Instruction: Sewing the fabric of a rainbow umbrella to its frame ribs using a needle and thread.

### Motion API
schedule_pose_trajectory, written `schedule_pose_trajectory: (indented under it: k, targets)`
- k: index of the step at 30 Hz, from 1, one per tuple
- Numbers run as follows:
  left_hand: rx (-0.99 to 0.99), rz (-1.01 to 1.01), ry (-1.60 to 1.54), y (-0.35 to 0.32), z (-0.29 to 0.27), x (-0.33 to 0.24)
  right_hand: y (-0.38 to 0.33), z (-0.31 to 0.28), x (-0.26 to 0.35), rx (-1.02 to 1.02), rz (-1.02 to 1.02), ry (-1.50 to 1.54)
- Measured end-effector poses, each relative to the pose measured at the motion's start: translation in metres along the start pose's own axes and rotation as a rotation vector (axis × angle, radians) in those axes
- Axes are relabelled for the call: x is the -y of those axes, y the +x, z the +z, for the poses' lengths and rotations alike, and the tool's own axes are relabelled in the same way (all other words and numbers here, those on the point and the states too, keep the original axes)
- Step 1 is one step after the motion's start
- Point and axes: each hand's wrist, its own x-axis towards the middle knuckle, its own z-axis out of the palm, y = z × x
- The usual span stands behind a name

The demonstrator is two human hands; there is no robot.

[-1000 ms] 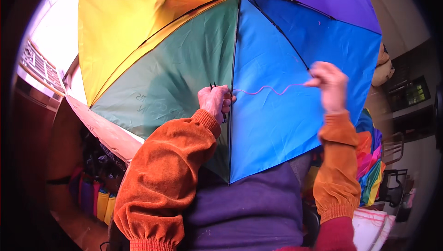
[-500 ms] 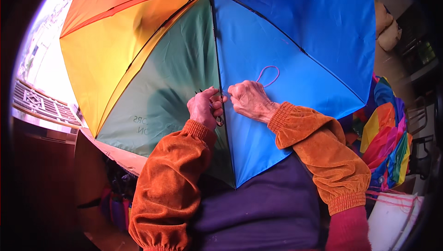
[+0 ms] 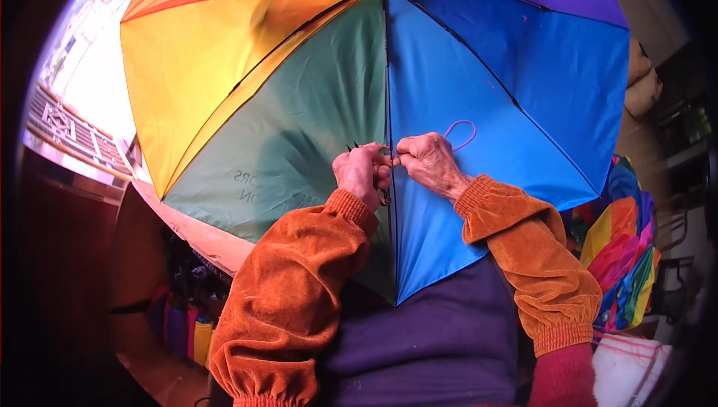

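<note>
An open umbrella [image 3: 464, 108] with rainbow panels shows me its inner side. My left hand [image 3: 362, 173] is closed by the thin black rib [image 3: 390, 100] between the green and blue panels, its fingertips pinched at the rib. Dark pointed tips and a curved handle stick out of it, apparently small scissors [image 3: 385, 198] tucked in the palm. Across the rib, my right hand [image 3: 430, 162] is closed, its fingertips meeting the left ones. A loop of pink thread [image 3: 473, 135] rises behind it over the blue panel. What lies between the fingertips is too small to make out.
A heap of folded rainbow cloth [image 3: 617, 246] lies at the right, above a white block-like bundle [image 3: 628, 370] with pink strands. More coloured cloth [image 3: 179, 328] is at lower left. A pinkish board edge [image 3: 202, 235] shows under the umbrella. A patterned railing [image 3: 78, 130] stands far left.
The umbrella and both hands have shifted to the right in the picture, the umbrella's hub slightly lower. Both hands stay closed at the same rib, and the pink loop remains by the right hand.
</note>
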Motion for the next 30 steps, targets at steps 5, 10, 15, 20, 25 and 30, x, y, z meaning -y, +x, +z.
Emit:
schedule_pose_trajectory:
  k: [5, 10, 15, 20, 25, 30]
  targets:
    - [-0.058, 0.026, -0.024, -0.005, 0.002, 0.0, -0.004, 0.001, 0.003, -0.046, -0.009, -0.001]
    - [-0.067, 0.039, -0.031, -0.005, 0.0, 0.002, -0.001, 0.01, 0.001, -0.072, 0.008, -0.064]
    - [-0.074, 0.034, -0.045, 0.0, -0.002, 0.004, -0.002, 0.007, -0.002, 0.007, -0.067, -0.056]
    - [-0.058, 0.018, -0.048, -0.002, 0.0, 0.003, 0.004, 0.005, -0.002, -0.009, -0.099, 0.002]
    - [0.011, 0.097, -0.019, 0.001, -0.001, 0.006, 0.01, 0.01, 0.0, -0.038, -0.033, 0.194]
    - [-0.011, 0.144, 0.037, 0.005, -0.001, 0.009, 0.008, 0.008, 0.007, -0.047, 0.099, 0.356]
